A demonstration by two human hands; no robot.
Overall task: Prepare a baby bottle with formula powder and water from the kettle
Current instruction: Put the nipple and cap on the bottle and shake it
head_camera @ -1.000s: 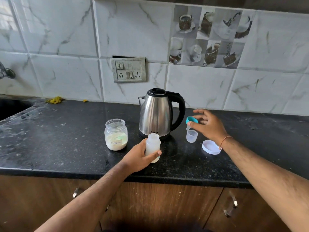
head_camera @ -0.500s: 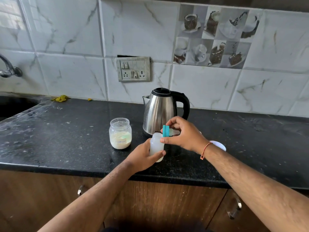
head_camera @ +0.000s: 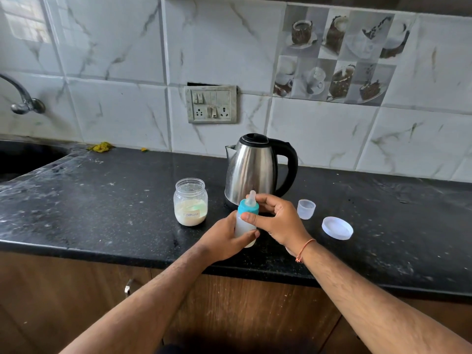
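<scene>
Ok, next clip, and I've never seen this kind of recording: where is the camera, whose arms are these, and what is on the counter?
There is no machine here. The single picture comes from a camera worn on a person's head, looking down at their own arms. The left hand grips a baby bottle standing on the black counter. The right hand holds the bottle's teal nipple cap with its fingers. Behind stands a steel kettle. To the left is an open jar labelled formula. To the right are a small clear cup and a white lid.
</scene>
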